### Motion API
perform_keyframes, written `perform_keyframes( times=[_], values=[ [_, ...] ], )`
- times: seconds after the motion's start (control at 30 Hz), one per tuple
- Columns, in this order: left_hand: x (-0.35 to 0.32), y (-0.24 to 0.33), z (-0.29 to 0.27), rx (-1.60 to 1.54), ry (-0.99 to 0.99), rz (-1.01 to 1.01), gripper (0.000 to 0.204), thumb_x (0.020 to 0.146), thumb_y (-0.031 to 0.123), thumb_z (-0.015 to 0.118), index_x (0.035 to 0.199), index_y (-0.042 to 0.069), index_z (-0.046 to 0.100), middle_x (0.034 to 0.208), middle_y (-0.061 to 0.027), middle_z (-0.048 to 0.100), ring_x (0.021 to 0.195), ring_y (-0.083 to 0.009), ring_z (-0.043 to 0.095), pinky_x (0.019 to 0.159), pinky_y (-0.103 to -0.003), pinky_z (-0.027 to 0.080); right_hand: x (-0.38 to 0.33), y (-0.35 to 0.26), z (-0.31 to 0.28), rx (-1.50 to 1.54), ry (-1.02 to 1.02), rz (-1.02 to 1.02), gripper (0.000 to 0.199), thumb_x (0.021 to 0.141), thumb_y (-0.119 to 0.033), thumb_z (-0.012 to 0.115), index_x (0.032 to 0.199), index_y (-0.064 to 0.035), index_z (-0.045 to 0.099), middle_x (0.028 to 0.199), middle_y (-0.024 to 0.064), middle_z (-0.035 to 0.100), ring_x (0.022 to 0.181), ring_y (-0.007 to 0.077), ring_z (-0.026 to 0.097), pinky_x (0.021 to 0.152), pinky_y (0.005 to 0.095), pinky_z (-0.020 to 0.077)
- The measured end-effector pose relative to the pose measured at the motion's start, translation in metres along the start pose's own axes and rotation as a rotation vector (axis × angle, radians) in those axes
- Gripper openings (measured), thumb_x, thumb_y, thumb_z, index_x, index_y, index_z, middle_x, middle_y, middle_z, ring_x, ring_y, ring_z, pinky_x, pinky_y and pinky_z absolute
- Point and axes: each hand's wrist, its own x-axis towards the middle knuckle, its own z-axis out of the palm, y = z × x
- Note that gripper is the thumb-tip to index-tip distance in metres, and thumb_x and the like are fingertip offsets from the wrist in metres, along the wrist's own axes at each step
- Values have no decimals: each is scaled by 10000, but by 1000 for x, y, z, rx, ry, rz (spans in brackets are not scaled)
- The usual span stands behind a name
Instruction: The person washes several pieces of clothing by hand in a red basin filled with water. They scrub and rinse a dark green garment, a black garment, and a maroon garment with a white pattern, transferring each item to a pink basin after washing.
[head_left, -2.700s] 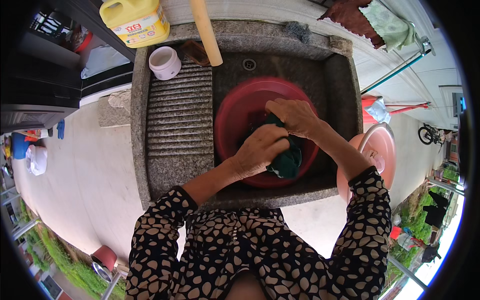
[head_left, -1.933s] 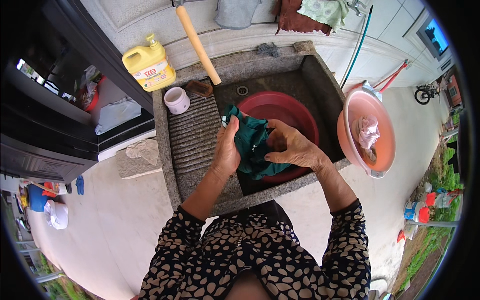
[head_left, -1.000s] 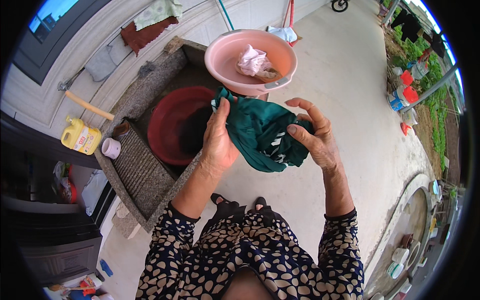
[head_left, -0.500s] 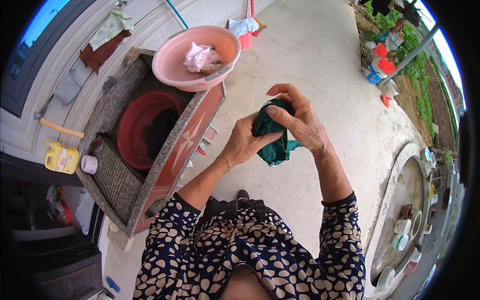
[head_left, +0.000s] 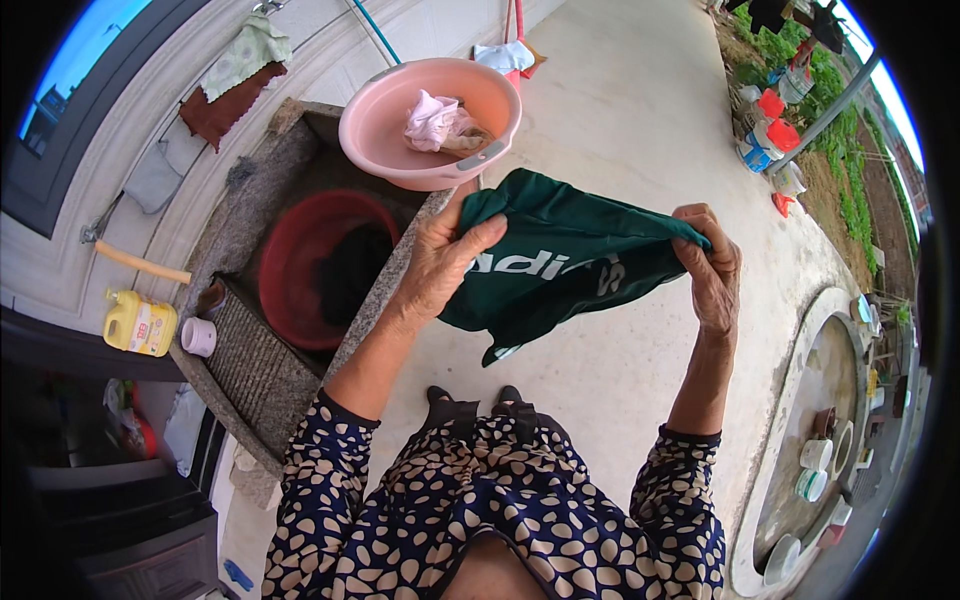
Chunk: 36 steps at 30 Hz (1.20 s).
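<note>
Pale concrete floor (head_left: 590,110) spreads out under an outdoor wash area, along a white wall (head_left: 330,55). Above that floor, to the right of a stone sink (head_left: 222,235), a dark green garment (head_left: 545,225) hangs in the air between two bare hands. The left hand (head_left: 450,255) pinches its left edge, thumb laid across the front and fingers behind. The right hand (head_left: 712,262) is curled closed around the opposite upper corner. The cloth is drawn out sideways between them; it creases in the middle, shows pale lettering across the front, and droops to a loose point with light stripes at lower left.

Nearest to it is a pink basin (head_left: 385,140) by the sink's corner, with a crumpled pale pink cloth (head_left: 432,122) inside. In the sink sits a dark red basin (head_left: 283,270) holding a black mass too dark to make out, next to a ridged stone washboard (head_left: 255,350). A white cup (head_left: 198,337) and a yellow jug (head_left: 140,328) stand at the sink's near left. Farther off, green and brown cloths (head_left: 230,105) hang on the wall, and buckets (head_left: 760,145) line the planted strip (head_left: 845,190) at right.
</note>
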Motion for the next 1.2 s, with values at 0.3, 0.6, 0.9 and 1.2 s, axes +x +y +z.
perform_keyframes(
  times=[0.3,0.6,0.9,1.2],
  values=[
    [6,31,-28,66,-369,332,1074,606,257,858,1417,70,178,1300,-70,433,1230,-205,406,1052,-332,314,53,-60,95,-96,-171,-271,226,794,-229,688,882,-31,621,1109,80,514,983,213,517,850,329,430],
    [-10,63,-61,-217,90,397,554,848,151,666,1315,77,376,1159,-21,548,1043,-119,536,894,-277,466,41,-39,194,212,-519,123,1074,561,-208,881,1429,-81,261,1370,98,411,1253,214,386,1028,370,331],
    [-35,53,-184,-557,111,96,406,878,243,581,1231,63,492,1206,-73,566,1061,-226,574,919,-377,476,78,-63,234,244,-539,271,290,747,-42,663,1021,13,585,784,-28,554,754,67,510,701,217,439],
    [-51,-14,-279,-293,645,-385,346,851,267,652,1116,78,535,965,-34,608,850,-134,571,712,-314,471,230,-43,230,55,-213,-89,369,752,-29,544,1120,-28,565,856,56,636,766,94,585,711,249,495]
  ],
)
